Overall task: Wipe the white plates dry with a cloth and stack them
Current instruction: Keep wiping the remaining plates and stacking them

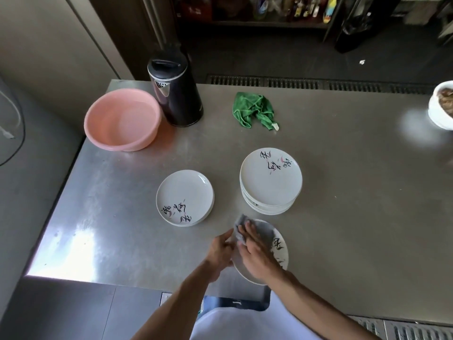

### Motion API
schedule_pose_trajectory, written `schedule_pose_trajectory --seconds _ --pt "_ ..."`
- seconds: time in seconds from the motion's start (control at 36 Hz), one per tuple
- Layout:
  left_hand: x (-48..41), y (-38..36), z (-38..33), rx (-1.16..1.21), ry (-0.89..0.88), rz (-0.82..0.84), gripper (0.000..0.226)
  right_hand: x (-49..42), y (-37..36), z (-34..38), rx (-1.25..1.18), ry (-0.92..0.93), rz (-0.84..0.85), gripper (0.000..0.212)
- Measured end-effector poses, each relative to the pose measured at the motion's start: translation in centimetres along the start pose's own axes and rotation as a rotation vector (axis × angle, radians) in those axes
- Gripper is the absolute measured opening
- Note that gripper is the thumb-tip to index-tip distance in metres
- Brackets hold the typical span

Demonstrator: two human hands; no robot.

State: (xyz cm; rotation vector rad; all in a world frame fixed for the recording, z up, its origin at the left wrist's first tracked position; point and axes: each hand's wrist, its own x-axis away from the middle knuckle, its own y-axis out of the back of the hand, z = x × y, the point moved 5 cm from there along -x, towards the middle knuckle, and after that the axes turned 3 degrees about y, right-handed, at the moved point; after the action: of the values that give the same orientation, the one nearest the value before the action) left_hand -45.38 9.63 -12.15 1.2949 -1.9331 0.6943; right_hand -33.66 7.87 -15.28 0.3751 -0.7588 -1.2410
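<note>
Steel table [343, 192] | left hand [220, 251] grips plate [279, 244] by its rim, near edge | right hand [257, 253] presses grey cloth [245, 229] on it, hiding most of plate | tall stack [270, 180] just beyond; low stack [183, 197] left | basin [122, 119], kettle [175, 92], green rag [253, 109] at back | bowl [442, 104] cut off right.

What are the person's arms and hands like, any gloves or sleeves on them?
No gloves: the left hand and right hand are bare, with no rings, watch or bracelet visible. Both forearms are uncovered too, with no sleeve showing in view. A white garment covers the torso below.
</note>
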Motion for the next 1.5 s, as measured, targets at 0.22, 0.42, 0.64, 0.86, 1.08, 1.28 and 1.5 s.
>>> schedule_pose_trajectory --seconds 0.22,0.42,0.64,0.86,1.08,1.28,1.5 --pt "0.8 1.5 1.0 0.015 0.010 -0.074 0.057 -0.4 0.1 -2.4 0.273 -0.034 0.133 0.058" --pt "0.9 1.7 0.9 0.139 0.048 -0.200 0.042 0.5 -1.0 -2.9 0.393 -0.212 0.066 0.067" --pt "0.9 2.0 1.4 0.186 0.038 -0.166 0.028 0.5 -0.7 -0.2 0.032 -0.010 0.097 0.053" --pt "1.5 2.1 2.2 0.177 0.080 -0.024 0.042 -0.1 -0.2 -0.7 0.182 0.102 0.205 0.051" --pt "1.2 2.2 2.4 0.173 0.077 -0.014 0.036 0.2 -2.4 0.5 0.189 0.175 0.253 0.054" --pt "1.3 2.6 3.6 0.331 0.174 -0.054 0.045 0.0 -1.1 -2.1 0.353 -0.202 0.106 0.059" --pt "1.6 2.5 4.0 0.247 0.160 -0.127 0.016 0.8 -2.1 1.7 -0.144 0.010 0.135 0.048"
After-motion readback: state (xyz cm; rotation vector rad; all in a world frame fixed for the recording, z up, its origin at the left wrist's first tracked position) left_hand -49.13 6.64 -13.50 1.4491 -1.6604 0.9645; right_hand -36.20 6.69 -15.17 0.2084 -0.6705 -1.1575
